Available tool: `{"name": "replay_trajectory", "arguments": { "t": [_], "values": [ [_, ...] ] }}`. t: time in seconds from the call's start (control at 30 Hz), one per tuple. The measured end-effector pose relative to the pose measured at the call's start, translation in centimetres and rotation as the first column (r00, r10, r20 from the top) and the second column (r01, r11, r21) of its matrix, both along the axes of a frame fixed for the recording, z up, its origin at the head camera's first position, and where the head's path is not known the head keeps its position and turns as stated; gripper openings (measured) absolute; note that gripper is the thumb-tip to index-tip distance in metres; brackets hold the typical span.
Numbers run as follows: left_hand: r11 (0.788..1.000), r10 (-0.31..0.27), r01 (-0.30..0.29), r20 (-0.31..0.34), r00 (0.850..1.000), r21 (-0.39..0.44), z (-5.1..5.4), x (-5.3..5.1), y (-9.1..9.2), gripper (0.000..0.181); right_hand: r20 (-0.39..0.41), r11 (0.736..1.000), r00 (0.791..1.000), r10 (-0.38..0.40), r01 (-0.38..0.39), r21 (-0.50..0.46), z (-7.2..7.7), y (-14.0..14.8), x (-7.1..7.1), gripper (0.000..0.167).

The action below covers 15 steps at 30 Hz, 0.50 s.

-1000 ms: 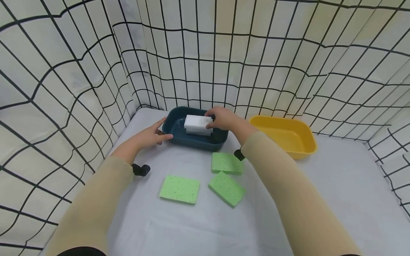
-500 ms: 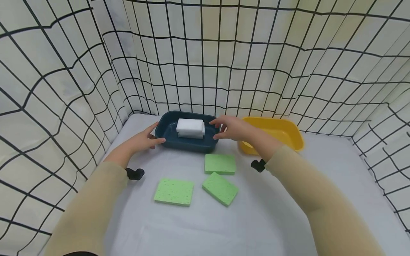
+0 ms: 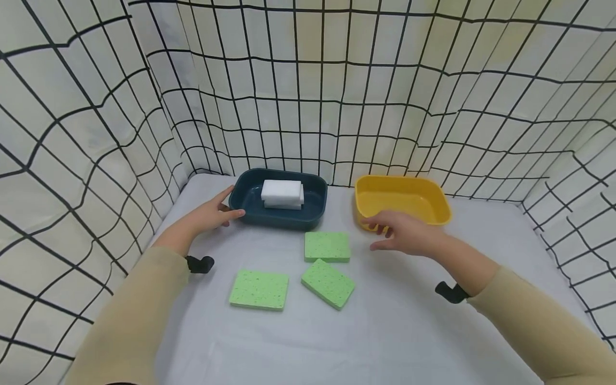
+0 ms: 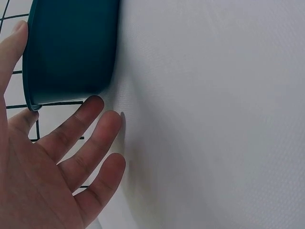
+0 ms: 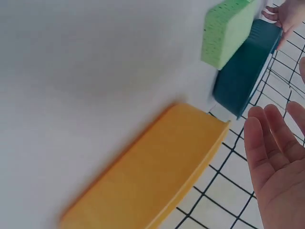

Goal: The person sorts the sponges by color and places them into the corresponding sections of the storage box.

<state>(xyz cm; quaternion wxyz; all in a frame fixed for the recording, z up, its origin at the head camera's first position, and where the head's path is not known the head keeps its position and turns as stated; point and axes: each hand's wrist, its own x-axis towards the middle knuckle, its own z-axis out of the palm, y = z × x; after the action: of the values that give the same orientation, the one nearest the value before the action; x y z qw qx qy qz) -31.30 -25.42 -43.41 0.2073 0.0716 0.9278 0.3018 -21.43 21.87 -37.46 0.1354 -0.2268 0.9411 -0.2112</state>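
White foam sponge blocks (image 3: 282, 192), seemingly two stacked, lie in the dark blue basin (image 3: 308, 219). At that basin's left end is my left hand (image 3: 207, 216); its thumb and forefinger touch the rim and the other fingers spread loosely below, as the left wrist view shows. My right hand (image 3: 409, 232) holds nothing and hovers in front of the yellow basin (image 3: 435, 220), covering part of its front wall. Three green sponges lie on the white cloth: one (image 3: 327, 247) in front of the blue basin, a slanted one (image 3: 328, 284) below it, and another (image 3: 260, 290) to the left.
Black wire grid (image 3: 308, 101) panels with white fabric behind them stand at the back, left and right. Both basins sit close to the back grid, with a gap between them. The white cloth (image 3: 289, 347) covers the surface.
My right hand has let go of the white sponge block, left the blue basin and moved right to the yellow basin's front. The left hand stays at the blue rim. The whole view has shifted slightly.
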Motion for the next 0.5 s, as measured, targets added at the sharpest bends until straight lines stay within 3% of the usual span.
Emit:
{"name": "replay_trajectory", "arguments": {
  "t": [0.17, 0.37, 0.5],
  "values": [
    [1.0, 0.0, 0.0, 0.0, 1.0, 0.0, 0.0, 0.1, 0.1, 0.099, 0.018, 1.0, 1.0, -0.015, 0.015, -0.001, -0.8, 1.3, 1.3, 0.053],
    [1.0, -0.006, 0.006, 0.005, 1.0, 0.011, -0.1, 0.0, 0.1, 0.099, 0.024, 0.999, 0.999, 0.036, -0.036, -0.01, -1.7, 1.1, 2.3, 0.055],
    [1.0, 0.0, -0.001, 0.007, 1.0, 0.018, 0.1, 0.1, 0.0, 0.099, 0.051, 0.995, 0.995, 0.089, -0.091, 0.038, -2.2, 0.0, 2.9, 0.058]
  ]
}}
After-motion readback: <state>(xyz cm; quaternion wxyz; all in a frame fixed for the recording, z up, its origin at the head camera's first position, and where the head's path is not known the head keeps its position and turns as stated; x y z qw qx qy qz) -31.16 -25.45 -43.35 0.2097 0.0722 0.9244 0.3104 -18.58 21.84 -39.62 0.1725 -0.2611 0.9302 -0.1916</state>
